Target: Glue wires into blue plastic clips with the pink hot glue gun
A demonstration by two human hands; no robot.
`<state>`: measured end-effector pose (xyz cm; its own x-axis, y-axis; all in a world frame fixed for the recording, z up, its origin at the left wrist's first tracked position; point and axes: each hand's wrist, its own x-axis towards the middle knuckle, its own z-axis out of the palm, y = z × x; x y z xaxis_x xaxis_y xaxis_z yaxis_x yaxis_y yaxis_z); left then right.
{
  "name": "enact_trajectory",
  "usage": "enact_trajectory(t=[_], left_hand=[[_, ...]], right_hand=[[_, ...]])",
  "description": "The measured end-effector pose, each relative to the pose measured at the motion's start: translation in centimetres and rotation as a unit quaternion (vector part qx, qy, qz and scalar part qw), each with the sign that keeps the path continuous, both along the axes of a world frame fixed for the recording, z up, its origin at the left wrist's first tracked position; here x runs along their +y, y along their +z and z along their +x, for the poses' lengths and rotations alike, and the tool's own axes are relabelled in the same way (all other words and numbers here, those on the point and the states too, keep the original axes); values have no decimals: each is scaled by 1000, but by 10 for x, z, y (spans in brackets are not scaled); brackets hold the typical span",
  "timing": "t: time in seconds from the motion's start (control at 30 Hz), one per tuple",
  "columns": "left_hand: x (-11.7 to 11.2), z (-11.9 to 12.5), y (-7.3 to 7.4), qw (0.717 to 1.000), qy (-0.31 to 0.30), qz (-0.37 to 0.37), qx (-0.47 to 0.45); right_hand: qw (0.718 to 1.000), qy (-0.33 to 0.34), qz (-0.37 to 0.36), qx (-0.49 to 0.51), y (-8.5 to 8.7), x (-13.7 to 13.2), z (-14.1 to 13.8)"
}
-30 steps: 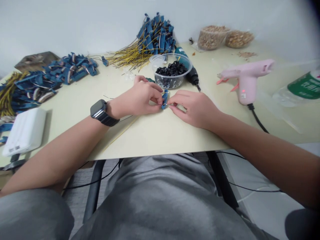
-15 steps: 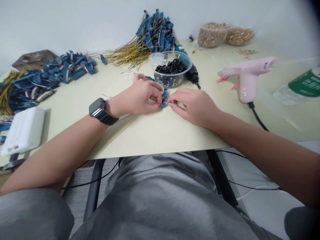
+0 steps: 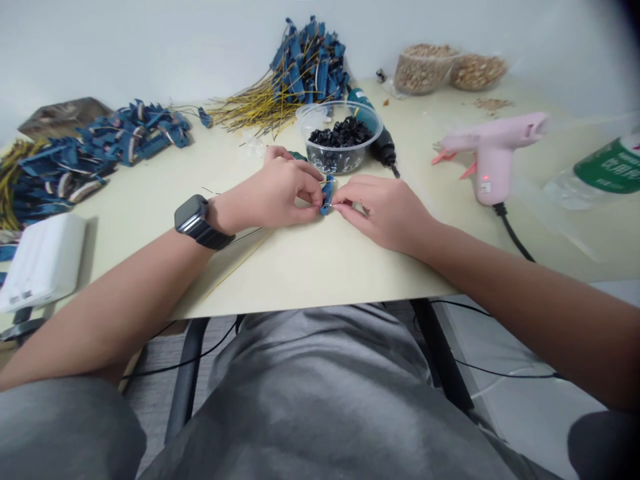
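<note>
Left hand (image 3: 293, 193) is pinching the small blue piece (image 3: 328, 189) just in front of the clear tub (image 3: 343, 162), probably steadying it because the right hand (image 3: 385, 212) is pinching some tiny silvery bit (image 3: 331, 205) at its near end, too small to make out.

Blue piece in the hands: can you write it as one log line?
left hand: holds blue piece | right hand: fingertips at its near end | behind: clear tub of black parts
</note>
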<state>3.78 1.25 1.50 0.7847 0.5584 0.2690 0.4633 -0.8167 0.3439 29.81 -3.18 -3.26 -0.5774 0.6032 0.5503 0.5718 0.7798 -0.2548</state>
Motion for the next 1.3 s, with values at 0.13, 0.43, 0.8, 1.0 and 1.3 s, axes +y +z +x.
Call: enact_trajectory(t=[0.13, 0.43, 0.8, 1.0, 1.3], left_hand=[[0, 0, 0, 1000, 1, -6, 0], [-1, 0, 1, 1000, -3, -7, 2], [-1, 0, 3, 1000, -5, -8, 15], [-1, 0, 2, 1000, 0, 3, 15], [-1, 0, 2, 1000, 0, 12, 15]], right_hand=[[1000, 6, 0, 4, 0, 0, 0], [1000, 8, 1, 1, -1, 1, 0], [1000, 17, 12, 6, -1, 2, -1], [1000, 15, 5, 6, -1, 1, 0], [1000, 11, 7, 8, -1, 2, -1]])
